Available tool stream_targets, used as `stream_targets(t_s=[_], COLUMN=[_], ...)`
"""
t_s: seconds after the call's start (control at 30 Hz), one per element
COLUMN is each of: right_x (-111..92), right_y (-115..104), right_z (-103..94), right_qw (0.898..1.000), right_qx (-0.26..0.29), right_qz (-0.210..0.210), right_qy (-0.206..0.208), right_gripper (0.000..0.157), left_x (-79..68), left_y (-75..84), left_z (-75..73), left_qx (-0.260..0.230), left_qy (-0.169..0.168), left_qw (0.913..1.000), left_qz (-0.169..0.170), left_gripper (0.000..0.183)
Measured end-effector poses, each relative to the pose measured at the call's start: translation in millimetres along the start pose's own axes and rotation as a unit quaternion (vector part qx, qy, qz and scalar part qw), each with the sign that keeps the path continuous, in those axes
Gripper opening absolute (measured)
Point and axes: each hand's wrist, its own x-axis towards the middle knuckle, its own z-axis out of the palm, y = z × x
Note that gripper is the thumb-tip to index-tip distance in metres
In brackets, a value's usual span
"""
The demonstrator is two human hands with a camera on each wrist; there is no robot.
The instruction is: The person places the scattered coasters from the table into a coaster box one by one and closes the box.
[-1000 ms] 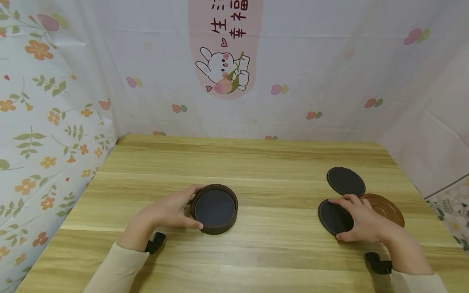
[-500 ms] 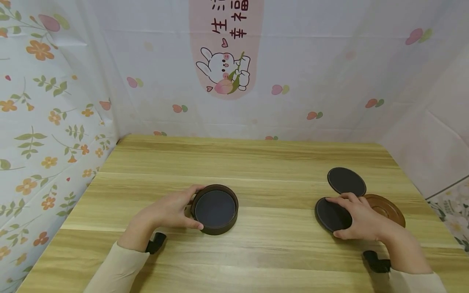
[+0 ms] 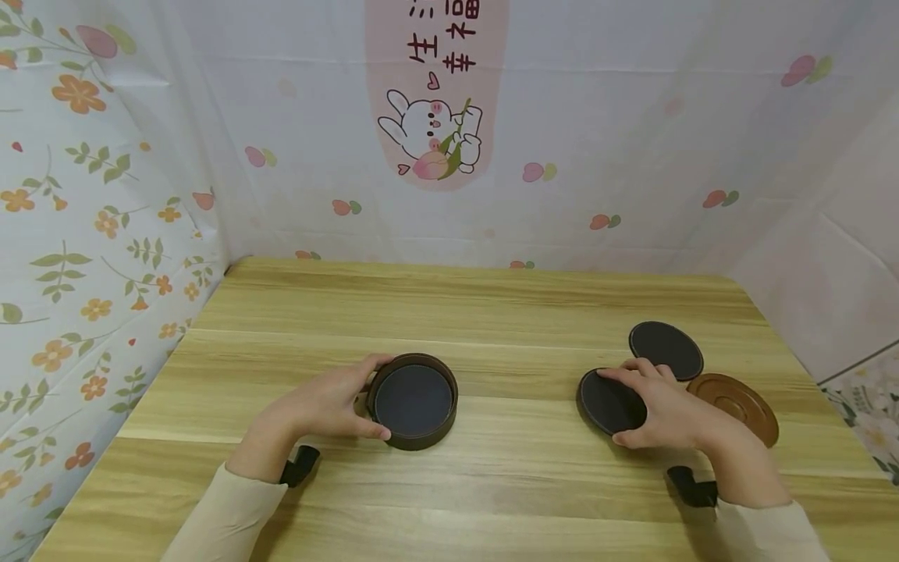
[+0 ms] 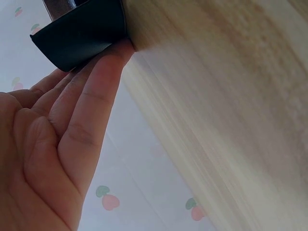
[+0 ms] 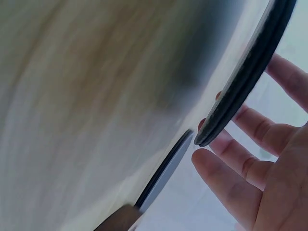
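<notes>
In the right of the head view, a black disc is pinched by its edge between the thumb and fingertips of the right hand. In the right wrist view, gaps can be seen between these fingers, and the disc is held up off the table. Its edge is marked by a line there, but whether it is one disc or two cannot be told.

Left of the middle in the head view, a round holder is gripped at its left side by the left hand. The thumb is put on the near side and the fingers are put on the far side. The holder is set on the table with its top open, and a dark round floor is seen inside it.

Past the right hand, a second black disc is laid flat. Just below it, at the far right, a brown disc with rings is partly hidden by the hand.

Small black cameras are worn at both wrists, and the arms are covered by cream sleeves. The wooden table is backed by a pale cloth with a bunny on it. At the left of the frame, a flowery cloth is hung.
</notes>
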Motion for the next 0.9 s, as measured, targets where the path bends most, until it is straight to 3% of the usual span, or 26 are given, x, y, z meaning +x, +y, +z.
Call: stream_targets(t_s=[0.33, 0.9], right_x=[21.2, 52.7], right_y=[-23.5, -59.3], right_z=[0.8, 12.8], right_qw=[1.0, 0.999], right_qx=[-0.012, 0.019], right_qz=[-0.021, -0.041], right_qy=[-0.015, -0.029], right_gripper=[0.087, 0.087], left_x=[-1.3, -0.6], left_y=[1.7, -0.1], left_z=[-1.5, -0.2], left_qx=[0.007, 0.005], left_qy=[0.002, 0.002], left_qw=[1.0, 1.0], left_qz=[-0.004, -0.005], left_gripper=[0.102, 0.103])
